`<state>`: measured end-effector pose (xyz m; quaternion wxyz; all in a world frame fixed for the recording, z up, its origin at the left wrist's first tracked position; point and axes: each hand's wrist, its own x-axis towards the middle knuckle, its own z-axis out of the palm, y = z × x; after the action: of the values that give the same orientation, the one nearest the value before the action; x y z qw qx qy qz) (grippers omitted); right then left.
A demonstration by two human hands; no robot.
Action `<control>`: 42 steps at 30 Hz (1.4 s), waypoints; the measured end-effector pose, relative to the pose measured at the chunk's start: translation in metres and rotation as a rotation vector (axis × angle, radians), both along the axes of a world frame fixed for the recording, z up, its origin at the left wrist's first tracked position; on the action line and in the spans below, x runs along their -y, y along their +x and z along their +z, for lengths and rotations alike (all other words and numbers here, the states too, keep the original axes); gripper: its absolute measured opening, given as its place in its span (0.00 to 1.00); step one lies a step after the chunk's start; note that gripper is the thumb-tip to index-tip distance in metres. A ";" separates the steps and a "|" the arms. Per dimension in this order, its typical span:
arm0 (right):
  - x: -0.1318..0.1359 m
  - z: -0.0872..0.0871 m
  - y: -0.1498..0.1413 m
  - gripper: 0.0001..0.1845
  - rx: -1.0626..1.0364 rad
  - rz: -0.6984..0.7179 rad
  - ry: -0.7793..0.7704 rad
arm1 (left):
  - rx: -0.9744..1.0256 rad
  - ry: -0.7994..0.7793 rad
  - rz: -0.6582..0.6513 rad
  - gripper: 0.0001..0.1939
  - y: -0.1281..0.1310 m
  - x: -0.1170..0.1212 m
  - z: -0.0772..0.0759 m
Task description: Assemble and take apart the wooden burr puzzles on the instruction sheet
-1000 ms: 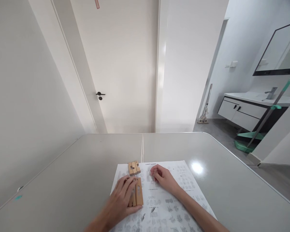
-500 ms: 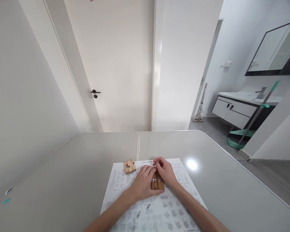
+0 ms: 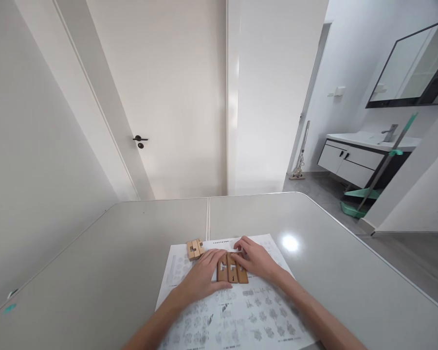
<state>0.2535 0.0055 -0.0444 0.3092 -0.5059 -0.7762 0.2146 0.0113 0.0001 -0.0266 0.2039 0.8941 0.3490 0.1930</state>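
Three dark brown wooden puzzle pieces [image 3: 232, 278] with notched cut-outs lie side by side on a printed sheet [image 3: 241, 311]. My left hand [image 3: 203, 276] wraps their left side, its fingers at the far edge and its thumb along the near edge. My right hand [image 3: 254, 257] rests over their far right part, fingers curled and thumb touching the top. Its fingertips partly hide the pieces. Just beyond my left hand, a small group of lighter wooden puzzle pieces [image 3: 194, 249] sits at the sheet's far left corner.
The sheet lies on a grey table [image 3: 102, 262] with a seam down its middle. Beyond the table's far edge is a white door [image 3: 182, 97]. At right are a sink cabinet [image 3: 350, 158], a mop [image 3: 301, 158] and a green dustpan [image 3: 352, 209].
The brown pieces now show as three side by side, where two showed between my hands. My left hand has moved left, and my right hand's fingers have spread somewhat. The view has shifted slightly.
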 end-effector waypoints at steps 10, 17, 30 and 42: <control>0.001 0.004 0.013 0.11 0.131 0.047 -0.011 | -0.033 -0.017 -0.082 0.39 -0.008 0.003 0.014; 0.002 0.005 0.016 0.13 0.088 0.096 -0.071 | -0.010 0.142 -0.144 0.34 -0.005 0.004 0.030; 0.001 0.000 0.011 0.11 0.149 0.045 -0.039 | -0.039 0.223 -0.149 0.12 0.009 0.011 0.019; 0.000 -0.004 0.010 0.17 0.192 -0.017 -0.005 | -0.021 0.290 0.128 0.24 0.036 0.011 -0.002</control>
<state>0.2633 0.0055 -0.0480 0.2340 -0.5312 -0.7975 0.1645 0.0468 -0.0109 -0.0284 0.0562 0.8920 0.3758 0.2447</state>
